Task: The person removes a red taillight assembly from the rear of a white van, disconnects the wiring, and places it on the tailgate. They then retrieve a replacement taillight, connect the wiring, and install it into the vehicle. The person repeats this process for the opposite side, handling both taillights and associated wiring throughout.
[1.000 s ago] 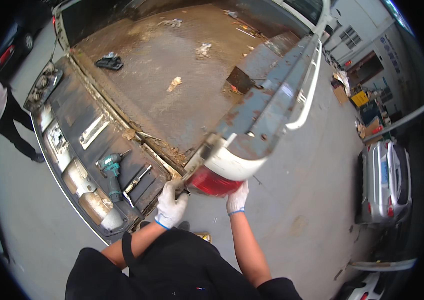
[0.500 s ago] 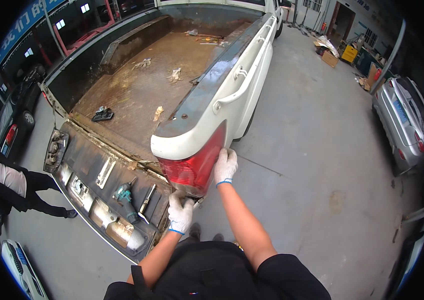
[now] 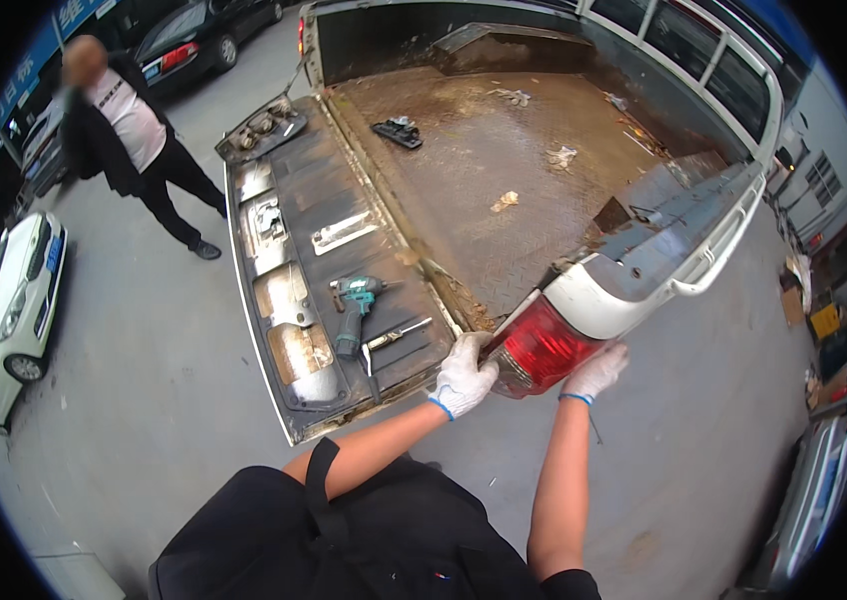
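Between both gloved hands' fingers, red tail light, touching each.

Tail light: red lens with a pale lower corner, glossy, intact. It is sitting at the rear corner of the white pickup body, tilting slightly outward, beside the lowered tailgate. Both gloved hands are gripping it, one at each side.
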{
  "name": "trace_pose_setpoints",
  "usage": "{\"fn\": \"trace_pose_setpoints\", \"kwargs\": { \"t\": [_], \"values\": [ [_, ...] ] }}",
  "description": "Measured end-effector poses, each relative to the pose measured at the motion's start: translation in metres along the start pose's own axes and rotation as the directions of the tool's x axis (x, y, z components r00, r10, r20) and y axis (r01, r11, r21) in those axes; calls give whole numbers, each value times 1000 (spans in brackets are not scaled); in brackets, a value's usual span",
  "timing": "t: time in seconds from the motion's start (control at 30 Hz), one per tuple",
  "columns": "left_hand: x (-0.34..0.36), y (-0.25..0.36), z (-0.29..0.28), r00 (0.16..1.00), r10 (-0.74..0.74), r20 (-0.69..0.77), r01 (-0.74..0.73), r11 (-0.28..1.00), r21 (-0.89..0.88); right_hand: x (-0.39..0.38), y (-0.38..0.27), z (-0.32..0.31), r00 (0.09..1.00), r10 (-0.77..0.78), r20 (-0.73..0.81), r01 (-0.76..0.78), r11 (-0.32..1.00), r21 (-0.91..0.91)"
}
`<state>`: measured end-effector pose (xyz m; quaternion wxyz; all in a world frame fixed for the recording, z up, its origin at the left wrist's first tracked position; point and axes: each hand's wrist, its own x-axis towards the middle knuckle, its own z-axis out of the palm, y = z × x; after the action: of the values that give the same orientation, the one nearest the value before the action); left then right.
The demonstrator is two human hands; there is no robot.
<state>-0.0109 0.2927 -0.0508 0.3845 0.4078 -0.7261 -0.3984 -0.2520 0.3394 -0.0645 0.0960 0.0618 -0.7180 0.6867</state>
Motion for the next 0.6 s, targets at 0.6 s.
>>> {"fn": "trace_pose_setpoints", "kwargs": {
  "t": [0.6],
  "values": [
    [11,-20,-18,959,37,283,17,983,-184,-32,-50,4,900,414,138,-426,762,488]
  ]
}}
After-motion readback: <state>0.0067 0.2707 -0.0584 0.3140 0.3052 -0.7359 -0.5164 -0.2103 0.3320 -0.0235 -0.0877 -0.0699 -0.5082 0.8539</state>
